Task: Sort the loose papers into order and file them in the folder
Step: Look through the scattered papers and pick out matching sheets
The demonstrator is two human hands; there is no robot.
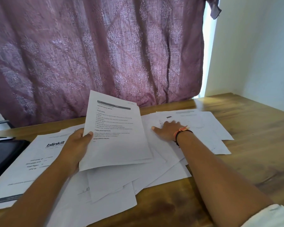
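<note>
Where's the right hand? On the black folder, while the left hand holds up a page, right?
No. The head view shows the right hand on the papers, not the folder. The left hand does hold up a page.

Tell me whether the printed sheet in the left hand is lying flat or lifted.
Lifted. The left hand pinches the printed sheet at its left edge, holding it tilted up over the loose papers.

"blinkit" on flat sheet (39, 161); "TASK GOAL", "REQUIRED PROPS" on held sheet (118, 145)
</note>
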